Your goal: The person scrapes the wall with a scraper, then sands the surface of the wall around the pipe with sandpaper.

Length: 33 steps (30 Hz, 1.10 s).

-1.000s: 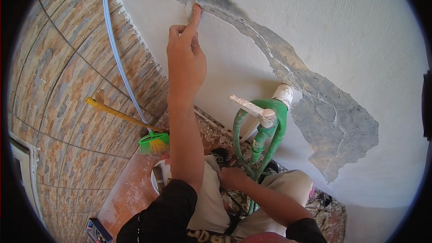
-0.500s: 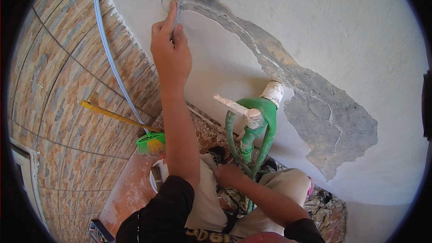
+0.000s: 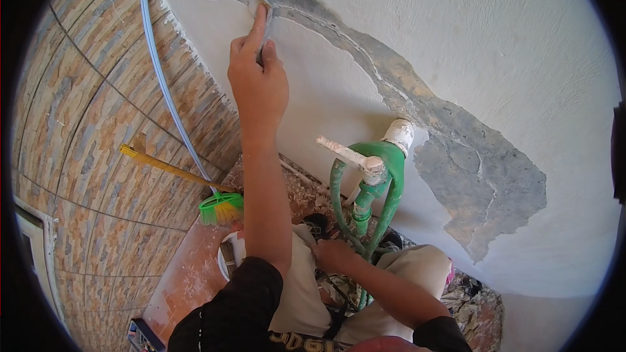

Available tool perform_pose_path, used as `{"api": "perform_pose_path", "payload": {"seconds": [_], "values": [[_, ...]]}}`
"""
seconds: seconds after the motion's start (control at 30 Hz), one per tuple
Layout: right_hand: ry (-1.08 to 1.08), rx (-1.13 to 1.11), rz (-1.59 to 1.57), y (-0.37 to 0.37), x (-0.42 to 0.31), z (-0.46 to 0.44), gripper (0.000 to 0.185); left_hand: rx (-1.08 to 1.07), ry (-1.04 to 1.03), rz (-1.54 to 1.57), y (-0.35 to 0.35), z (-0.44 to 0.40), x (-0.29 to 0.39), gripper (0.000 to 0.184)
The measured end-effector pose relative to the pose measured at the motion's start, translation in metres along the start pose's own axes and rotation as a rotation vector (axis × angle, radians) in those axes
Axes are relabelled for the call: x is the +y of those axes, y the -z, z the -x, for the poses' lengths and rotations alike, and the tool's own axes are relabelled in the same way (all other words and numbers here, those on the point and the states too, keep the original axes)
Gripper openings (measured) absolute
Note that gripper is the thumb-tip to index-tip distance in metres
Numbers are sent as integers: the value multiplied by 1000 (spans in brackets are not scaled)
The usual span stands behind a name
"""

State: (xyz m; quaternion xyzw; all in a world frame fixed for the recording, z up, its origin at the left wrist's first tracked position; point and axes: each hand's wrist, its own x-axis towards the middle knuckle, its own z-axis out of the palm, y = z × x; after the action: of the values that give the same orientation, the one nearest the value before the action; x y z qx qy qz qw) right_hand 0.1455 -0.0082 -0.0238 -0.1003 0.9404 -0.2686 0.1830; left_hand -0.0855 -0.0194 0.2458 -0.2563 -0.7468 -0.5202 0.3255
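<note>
My left hand [image 3: 259,91] is raised to the white wall [image 3: 313,85], closed on a putty knife [image 3: 259,4]. The index finger lies along its pale blade, which is against the upper end of a grey bare patch [image 3: 385,68]. The grip is hidden in the palm. A crack with white filler runs down this patch. Low by my knee, my right hand [image 3: 332,255] is closed; what it holds, if anything, is hidden. Close to it stands a green pump [image 3: 385,156] with a whitish handle [image 3: 342,151] and a white pipe fitting [image 3: 399,135].
On the left, stone-patterned tiles [image 3: 98,176] cover another wall. A blue-handled pole [image 3: 156,65] and a yellow-handled broom [image 3: 222,208] with green head lean there. A white bucket [image 3: 225,257] with a brush inside is beside my left arm. Debris litters the floor [image 3: 186,261].
My left hand and the putty knife have moved slightly right and down along the patch. My right hand stays by my knee. The view has shifted a little.
</note>
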Motion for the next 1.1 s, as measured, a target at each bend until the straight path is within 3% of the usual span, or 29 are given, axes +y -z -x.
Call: {"api": "perform_pose_path", "payload": {"seconds": [0.07,0.3,0.57,0.77,0.83,1.1], "values": [[-6,4,7,1,-1,0,21,-60,113,38,4,0,6,50],[-5,10,-3,4,-3,1,22,-168,124,126,14,6,22,47],[8,-10,37,7,-5,2,24,-405,-3,162,24,21,47,42],[-50,-145,-32,11,-7,2,27,-510,-81,189,28,26,53,43],[10,-9,24,5,-5,3,20,-543,-98,172,30,25,52,44],[1,12,5,2,-3,2,21,-798,-100,307,31,18,38,40]]}}
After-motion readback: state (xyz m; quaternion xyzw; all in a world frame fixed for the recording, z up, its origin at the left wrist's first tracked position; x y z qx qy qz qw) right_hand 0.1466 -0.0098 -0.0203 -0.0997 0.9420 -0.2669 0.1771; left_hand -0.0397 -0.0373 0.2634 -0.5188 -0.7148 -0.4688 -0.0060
